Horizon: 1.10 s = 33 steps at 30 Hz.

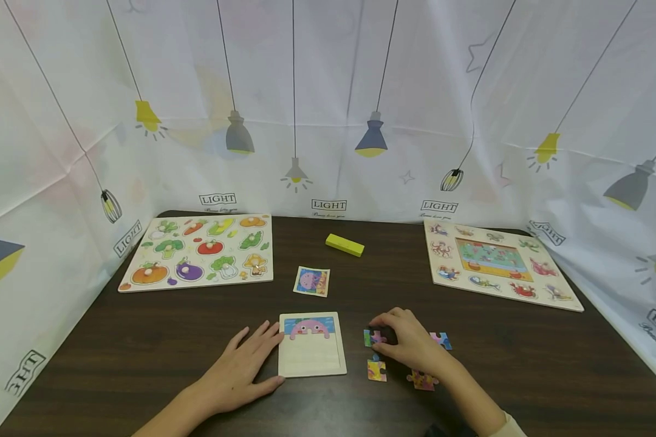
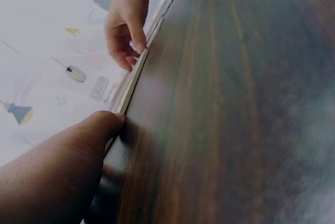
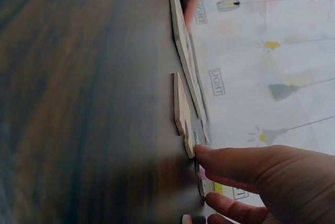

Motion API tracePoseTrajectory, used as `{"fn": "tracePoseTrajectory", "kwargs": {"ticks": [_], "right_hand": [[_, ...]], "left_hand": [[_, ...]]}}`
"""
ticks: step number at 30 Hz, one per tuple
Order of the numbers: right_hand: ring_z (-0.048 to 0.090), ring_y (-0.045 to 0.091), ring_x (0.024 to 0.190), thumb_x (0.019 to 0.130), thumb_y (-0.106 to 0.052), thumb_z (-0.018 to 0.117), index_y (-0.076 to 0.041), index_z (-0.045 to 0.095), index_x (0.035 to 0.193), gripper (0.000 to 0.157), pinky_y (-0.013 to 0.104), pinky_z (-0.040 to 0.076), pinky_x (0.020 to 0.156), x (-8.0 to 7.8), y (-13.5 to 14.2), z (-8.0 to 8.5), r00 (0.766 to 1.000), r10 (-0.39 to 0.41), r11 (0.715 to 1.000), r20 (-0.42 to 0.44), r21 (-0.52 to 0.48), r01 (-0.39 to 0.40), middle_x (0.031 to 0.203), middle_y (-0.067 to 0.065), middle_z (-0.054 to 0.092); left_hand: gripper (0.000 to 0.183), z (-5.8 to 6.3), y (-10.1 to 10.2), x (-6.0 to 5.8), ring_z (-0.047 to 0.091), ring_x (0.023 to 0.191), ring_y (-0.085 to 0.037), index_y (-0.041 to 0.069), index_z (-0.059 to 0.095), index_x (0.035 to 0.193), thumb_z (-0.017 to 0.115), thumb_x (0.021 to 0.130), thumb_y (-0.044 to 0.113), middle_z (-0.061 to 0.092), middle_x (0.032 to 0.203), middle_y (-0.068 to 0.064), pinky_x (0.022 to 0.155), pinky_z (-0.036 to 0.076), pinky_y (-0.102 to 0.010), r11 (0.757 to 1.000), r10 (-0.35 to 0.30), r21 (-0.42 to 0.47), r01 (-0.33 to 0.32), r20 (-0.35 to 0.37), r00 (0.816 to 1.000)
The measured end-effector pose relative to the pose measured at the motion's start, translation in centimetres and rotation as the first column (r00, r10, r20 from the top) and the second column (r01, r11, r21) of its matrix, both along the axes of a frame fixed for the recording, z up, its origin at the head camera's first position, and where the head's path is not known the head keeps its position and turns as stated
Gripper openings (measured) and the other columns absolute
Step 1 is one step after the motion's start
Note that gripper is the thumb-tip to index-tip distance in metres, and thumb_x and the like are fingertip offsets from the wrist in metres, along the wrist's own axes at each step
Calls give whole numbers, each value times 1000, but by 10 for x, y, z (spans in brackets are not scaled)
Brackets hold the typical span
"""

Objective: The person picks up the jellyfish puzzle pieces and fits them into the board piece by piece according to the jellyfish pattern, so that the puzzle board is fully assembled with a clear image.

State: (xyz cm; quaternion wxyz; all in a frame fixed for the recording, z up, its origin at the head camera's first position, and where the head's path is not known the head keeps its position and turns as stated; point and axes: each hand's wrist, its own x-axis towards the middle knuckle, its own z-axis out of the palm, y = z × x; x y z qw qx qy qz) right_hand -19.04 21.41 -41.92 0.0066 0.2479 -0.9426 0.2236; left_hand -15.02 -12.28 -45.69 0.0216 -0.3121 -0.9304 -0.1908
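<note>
A square wooden puzzle tray (image 1: 313,359) lies at the front middle of the dark table, its top filled with a pink, big-eyed picture section (image 1: 309,328) and its lower part bare. Against its left edge rests my left hand (image 1: 242,371), fingers spread and straight. To the right, my right hand (image 1: 411,341) pinches a green and pink puzzle piece (image 1: 374,337) between thumb and fingers at the table surface. Below that lies a yellow puzzle piece (image 1: 376,371). A blue and pink piece (image 1: 442,340) and a red-orange piece (image 1: 423,381) are partly hidden by the right hand and forearm.
Behind the tray are a small picture card (image 1: 311,281) and a yellow block (image 1: 345,245). A vegetable puzzle board (image 1: 197,254) lies back left, a sea-animal board (image 1: 500,264) back right. A white printed curtain (image 1: 328,121) encloses the table.
</note>
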Motion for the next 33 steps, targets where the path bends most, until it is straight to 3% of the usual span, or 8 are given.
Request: {"fn": "tracePoseTrajectory", "kwargs": {"ticks": [14, 33], "right_hand": [[43, 16, 87, 76, -18, 75, -15, 62, 85, 16, 35, 41, 75, -1, 1, -4, 999, -43, 999, 20, -18, 43, 91, -3, 54], [42, 14, 84, 78, -15, 73, -14, 63, 97, 21, 34, 40, 72, -2, -1, -6, 1000, -21, 1000, 6, -9, 21, 88, -5, 53]], "left_hand": [[73, 0, 0, -1, 16, 137, -20, 13, 31, 144, 43, 89, 58, 24, 150, -2, 106, 11, -50, 1000, 7, -28, -6, 22, 1000], [72, 0, 0, 0, 16, 137, -20, 13, 31, 144, 43, 89, 59, 24, 150, -2, 106, 10, -50, 1000, 9, -29, -8, 28, 1000]]}}
